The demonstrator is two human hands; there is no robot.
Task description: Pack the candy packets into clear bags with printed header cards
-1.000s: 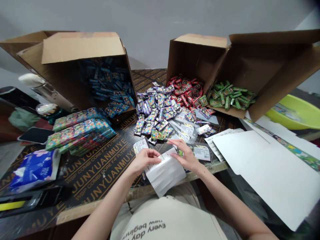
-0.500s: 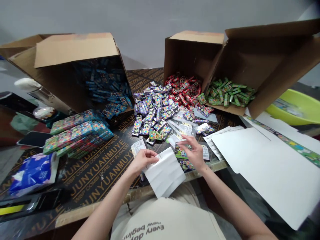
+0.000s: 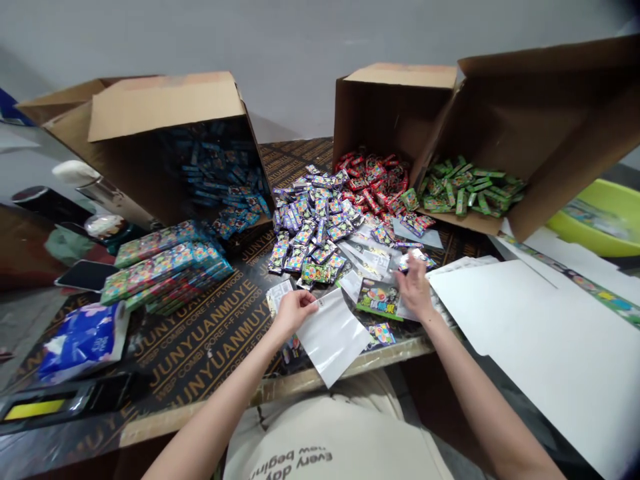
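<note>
Three cardboard boxes (image 3: pixel 390 113) spill packets (image 3: pixel 313 227) onto a plywood table (image 3: pixel 200 347); left fingers (image 3: pixel 300 303) pinch a white pouch (image 3: pixel 335 340), right fingers' (image 3: pixel 415 270) grip unclear.

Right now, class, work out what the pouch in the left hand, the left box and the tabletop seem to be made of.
The pouch in the left hand looks like thin plastic film, perhaps foil-lined: glossy, with a pale sheen. The left box looks like matt brown cardboard, judging by its folded flaps. The tabletop seems to be dark, smooth film-faced plywood; its print reads PLYWOOD.

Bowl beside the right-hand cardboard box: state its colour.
The bowl is yellow-green, clearest in the head view.
</note>
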